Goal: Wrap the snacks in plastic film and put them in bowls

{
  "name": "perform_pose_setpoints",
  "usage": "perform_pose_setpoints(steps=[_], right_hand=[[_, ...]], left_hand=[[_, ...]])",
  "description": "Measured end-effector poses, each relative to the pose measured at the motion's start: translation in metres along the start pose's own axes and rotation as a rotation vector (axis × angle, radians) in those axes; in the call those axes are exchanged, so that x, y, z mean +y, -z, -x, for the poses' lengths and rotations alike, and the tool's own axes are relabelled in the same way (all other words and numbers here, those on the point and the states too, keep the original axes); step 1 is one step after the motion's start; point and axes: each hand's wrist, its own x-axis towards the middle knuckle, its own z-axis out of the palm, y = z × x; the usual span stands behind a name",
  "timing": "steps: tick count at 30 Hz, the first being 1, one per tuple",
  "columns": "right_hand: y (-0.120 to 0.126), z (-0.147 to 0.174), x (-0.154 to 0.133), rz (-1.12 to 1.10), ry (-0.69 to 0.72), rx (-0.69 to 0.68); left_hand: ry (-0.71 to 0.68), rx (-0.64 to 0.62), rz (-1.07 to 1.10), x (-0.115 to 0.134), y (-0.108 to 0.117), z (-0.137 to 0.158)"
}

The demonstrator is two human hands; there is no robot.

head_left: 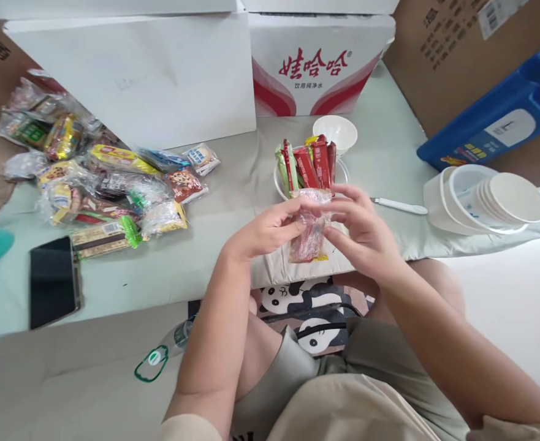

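A clear, pinkish wrapped snack packet [307, 240] is held between my two hands, above the front edge of the table. My left hand [270, 228] pinches its left side with thumb and fingers. On the other side, my right hand [364, 236] has its thumb at the packet's right edge and its fingers reaching over the upper part, some stretched out. Just behind the packet stands a white bowl [279, 184] with red and green wrapped snack sticks [307, 166] upright in it. The packet and my fingers hide the bowl's front.
A pile of wrapped snacks [113, 184] and a phone [54, 282] lie at left. Behind are white cartons [322, 73] and a white bowl [336, 131]. At right are a white-handled tool [401, 206], stacked tubs [451, 202] with lids [518, 197], and a blue bottle [485, 116].
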Motion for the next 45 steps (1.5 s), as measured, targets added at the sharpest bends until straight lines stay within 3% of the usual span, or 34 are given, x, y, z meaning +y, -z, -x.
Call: perform_pose_setpoints(steps=[4,6,8,11,16,18,21,24,28,35,40,45], right_hand=[[0.014,0.005,0.016,0.107,0.069,0.003],[0.034,0.006,0.041,0.224,-0.012,0.142],[0.059,0.005,0.071,0.428,-0.194,0.314],[0.093,0.002,0.111,0.783,-0.44,0.227],[0.112,0.007,0.127,0.963,-0.557,0.124],[0.105,0.013,0.114,0.837,-0.601,0.163],[0.081,0.023,0.076,0.384,-0.641,0.204],[0.047,0.028,0.025,-0.131,-0.651,0.148],[0.006,0.018,-0.02,-0.489,-0.671,0.016],[-0.022,0.009,-0.013,-0.608,-0.709,0.006],[-0.026,0.023,-0.007,-0.575,-0.79,-0.029],[-0.032,0.044,-0.007,-0.529,-0.833,-0.156]], left_hand=[[0.04,0.063,0.001,-0.001,-0.001,-0.003],[0.057,0.076,-0.005,-0.001,0.002,-0.001],[0.067,0.079,-0.024,-0.001,0.005,0.002],[0.086,0.082,-0.052,0.0,0.008,0.004],[0.088,0.07,-0.068,0.0,0.008,0.0],[0.075,0.059,-0.062,-0.001,0.007,-0.001],[0.073,0.056,-0.068,-0.004,0.006,-0.002],[0.09,0.05,-0.122,-0.006,0.004,-0.004],[0.102,0.041,-0.215,-0.007,0.002,-0.008],[0.101,0.071,-0.277,-0.003,-0.002,-0.005],[0.024,0.14,-0.262,0.005,0.005,0.0],[-0.095,0.255,-0.184,0.004,0.014,0.002]])
